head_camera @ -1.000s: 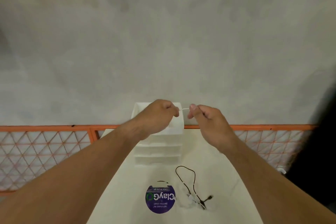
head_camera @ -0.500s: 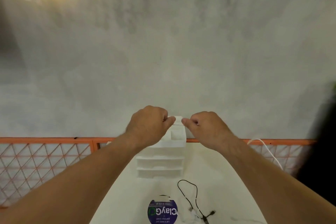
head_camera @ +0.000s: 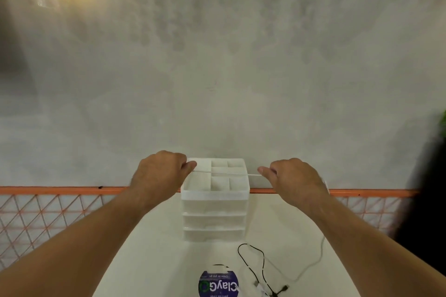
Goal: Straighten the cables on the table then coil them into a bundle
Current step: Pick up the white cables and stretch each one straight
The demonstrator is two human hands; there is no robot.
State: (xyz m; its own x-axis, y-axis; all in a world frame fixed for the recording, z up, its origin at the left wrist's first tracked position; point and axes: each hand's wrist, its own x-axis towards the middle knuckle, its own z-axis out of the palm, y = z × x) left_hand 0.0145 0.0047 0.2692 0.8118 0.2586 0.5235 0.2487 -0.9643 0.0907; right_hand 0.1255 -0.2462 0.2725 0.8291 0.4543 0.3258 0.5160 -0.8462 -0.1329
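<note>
Over the white bench (head_camera: 156, 260), above the drawer organiser (head_camera: 214, 210), a white cable (head_camera: 224, 173) was stretched taut. Likely faults: its slack tail, trailing right of the organiser, could snag and drag the black cable (head_camera: 255, 263) lying in front of the organiser, or the taut span could slip free. Left hand (head_camera: 159, 173) and right hand (head_camera: 294, 178): each grip closed, pinching the white cable between thumb and curled fingers.
</note>
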